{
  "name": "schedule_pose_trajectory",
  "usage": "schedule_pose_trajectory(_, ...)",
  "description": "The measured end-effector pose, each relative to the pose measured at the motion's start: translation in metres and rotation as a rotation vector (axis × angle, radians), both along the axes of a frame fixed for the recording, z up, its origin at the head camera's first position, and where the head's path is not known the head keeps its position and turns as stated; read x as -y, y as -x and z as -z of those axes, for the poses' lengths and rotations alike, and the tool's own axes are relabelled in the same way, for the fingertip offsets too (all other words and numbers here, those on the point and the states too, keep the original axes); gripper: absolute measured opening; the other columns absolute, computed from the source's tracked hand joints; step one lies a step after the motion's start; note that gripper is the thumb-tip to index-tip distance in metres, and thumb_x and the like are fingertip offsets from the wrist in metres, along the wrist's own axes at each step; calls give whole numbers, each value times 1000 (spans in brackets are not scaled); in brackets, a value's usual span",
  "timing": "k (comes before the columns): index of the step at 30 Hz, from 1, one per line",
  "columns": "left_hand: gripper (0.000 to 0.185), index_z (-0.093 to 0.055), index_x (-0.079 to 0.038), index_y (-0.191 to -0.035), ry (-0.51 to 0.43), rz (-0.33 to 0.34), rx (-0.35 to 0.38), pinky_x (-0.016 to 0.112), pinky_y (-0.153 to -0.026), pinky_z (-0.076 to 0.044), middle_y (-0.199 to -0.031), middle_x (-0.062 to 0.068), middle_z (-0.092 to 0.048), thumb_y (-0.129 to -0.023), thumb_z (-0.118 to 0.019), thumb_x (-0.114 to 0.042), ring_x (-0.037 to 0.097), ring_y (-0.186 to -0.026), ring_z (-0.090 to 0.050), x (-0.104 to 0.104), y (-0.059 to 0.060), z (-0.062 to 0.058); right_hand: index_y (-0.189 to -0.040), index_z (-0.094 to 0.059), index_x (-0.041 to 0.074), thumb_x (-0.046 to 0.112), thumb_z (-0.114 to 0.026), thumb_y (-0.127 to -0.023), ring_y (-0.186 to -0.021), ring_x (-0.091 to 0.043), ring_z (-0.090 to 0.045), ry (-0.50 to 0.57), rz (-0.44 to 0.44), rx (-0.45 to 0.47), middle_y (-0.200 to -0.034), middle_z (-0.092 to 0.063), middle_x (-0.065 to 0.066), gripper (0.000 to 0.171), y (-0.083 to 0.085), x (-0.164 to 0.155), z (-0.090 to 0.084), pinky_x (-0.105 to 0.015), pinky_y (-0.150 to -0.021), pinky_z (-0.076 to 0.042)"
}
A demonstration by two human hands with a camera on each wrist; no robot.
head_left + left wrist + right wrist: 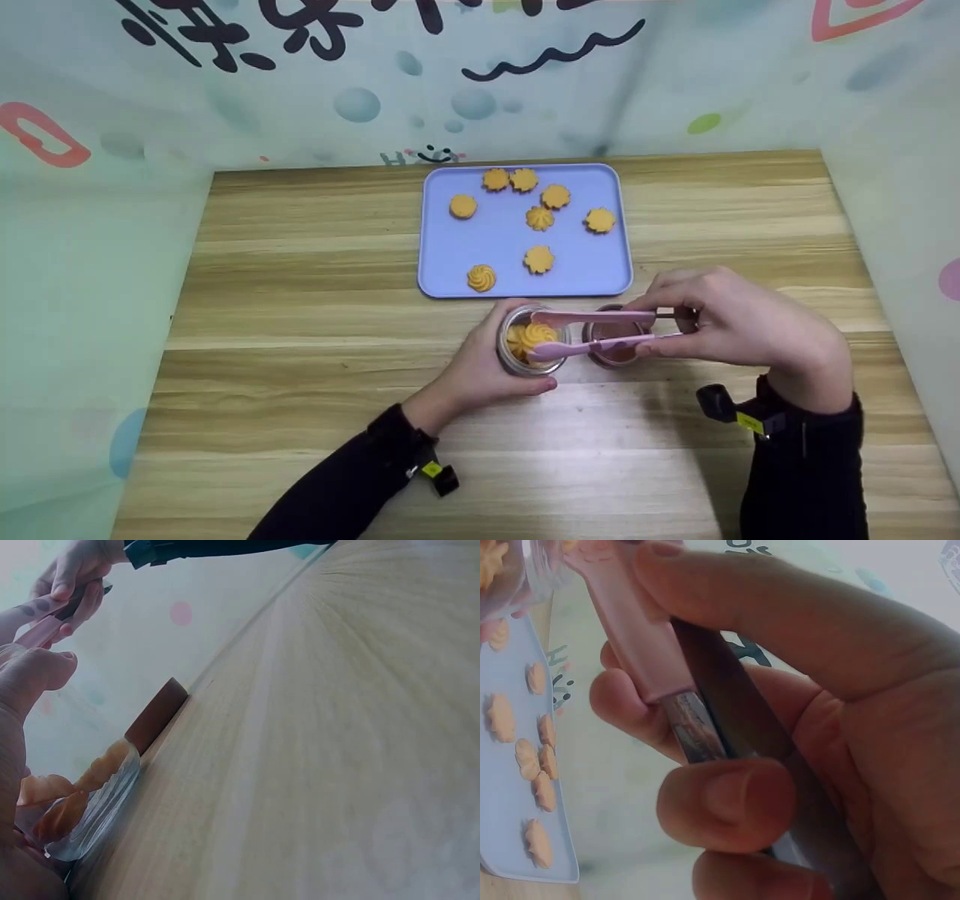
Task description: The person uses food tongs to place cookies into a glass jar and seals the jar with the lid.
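Eight cookies point(539, 218) on one tray point(491, 238), tongs point(604, 318) at one jar point(508, 359)

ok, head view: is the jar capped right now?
No, the jar is uncapped: yellow cookies show in its open mouth, between the arms of the pink tongs.

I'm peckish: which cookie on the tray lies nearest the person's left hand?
The swirled cookie by the near edge of the tray; the others lie farther from the left hand.

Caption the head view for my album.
Left grip holds an open cookie jar; right grip, pink tongs at its mouth.
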State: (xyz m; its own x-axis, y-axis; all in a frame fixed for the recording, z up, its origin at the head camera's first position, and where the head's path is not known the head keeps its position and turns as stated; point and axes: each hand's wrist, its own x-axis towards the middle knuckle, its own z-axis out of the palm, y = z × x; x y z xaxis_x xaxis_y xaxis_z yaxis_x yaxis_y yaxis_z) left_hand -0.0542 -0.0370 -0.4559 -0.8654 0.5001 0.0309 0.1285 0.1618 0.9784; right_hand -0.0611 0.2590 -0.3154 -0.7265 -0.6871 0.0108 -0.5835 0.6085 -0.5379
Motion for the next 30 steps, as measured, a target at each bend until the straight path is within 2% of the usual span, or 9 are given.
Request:
schedule_pose_trajectory(4, 93, -37, -37, -132, 7, -7, -26, 28, -102, -47, -124, -12, -56, -55, -91, -41, 6, -112, -57, -2, 3, 14, -112, -65, 40, 44, -75, -77, -59, -4, -49, -3, 18, -41, -84, -59, 21, 36, 1, 2, 1, -10, -51, -37)
schedule_pose_trajectory(7, 94, -37, -36, -132, 4, -7, -47, 29, -103, -46, -125, -10, -56, -55, -90, -43, 9, -114, -57, -2, 4, 17, -110, -66, 41, 45, -75, -77, -59, -6, -50, 0, 29, -45, -83, -58, 21, 35, 2, 2, 2, -11, -52, -37)
schedule_pose_trajectory(9, 94, -37, -36, -132, 11, -7, -47, 30, -104, -46, -126, -11, -56, -55, -90, -43, 10, -115, -56, -1, 3, 15, -109, -65, 41, 44, -76, -77, -59, -7, -50, 2, 36, -37, -83, -58, 21, 34, 3, 1, 3, -12, -51, -37)
schedule_pose_trajectory(15, 91, -39, -31, -132, -6, 1, -27, 36, -108, -43, -127, -12, -55, -58, -91, -33, 13, -119, -55, 1, -1, -7, -110, -65, 40, 42, -74, -79, -58, -4, -48, -9, 51, -30, -84, -59, 21, 33, 7, 1, 4, -14, -50, -39)
schedule_pose_trajectory(17, 91, -39, -28, -133, -9, 6, -30, 37, -108, -42, -127, -11, -55, -58, -91, -30, 16, -119, -55, 2, -3, -13, -111, -67, 36, 40, -75, -79, -58, -2, -49, 3, 55, -51, -86, -60, 20, 33, 8, 0, 5, -13, -51, -41)
schedule_pose_trajectory(20, 92, -39, -26, -134, -3, 3, -40, 35, -109, -41, -127, -12, -55, -58, -91, -29, 19, -120, -55, 3, -4, -14, -112, -68, 28, 34, -77, -78, -60, -1, -50, 53, 70, -115, -89, -64, 17, 36, 13, -2, 8, -12, -54, -41)
schedule_pose_trajectory(23, 92, -40, -26, -134, -9, -8, -45, 33, -110, -39, -127, -13, -55, -57, -92, -30, 20, -121, -55, 2, -3, -10, -113, -69, 24, 30, -78, -78, -61, 0, -49, 95, 121, -201, -88, -63, 13, 37, 19, -4, 13, -11, -53, -39)
schedule_pose_trajectory(25, 93, -40, -27, -134, -12, -12, -61, 33, -111, -38, -127, -12, -55, -56, -91, -35, 16, -121, -54, 1, -1, -1, -114, -69, 23, 29, -79, -77, -61, -1, -49, 118, 181, -237, -87, -63, 11, 38, 23, -5, 17, -11, -52, -38)
schedule_pose_trajectory(30, 98, -38, -32, -135, 17, -22, -82, 33, -110, -39, -128, -15, -54, -54, -90, -47, 7, -120, -53, 0, 3, 18, -110, -69, 26, 36, -76, -80, -57, -3, -49, 118, 350, -252, -85, -63, 9, 33, 31, -4, 26, -13, -49, -38)
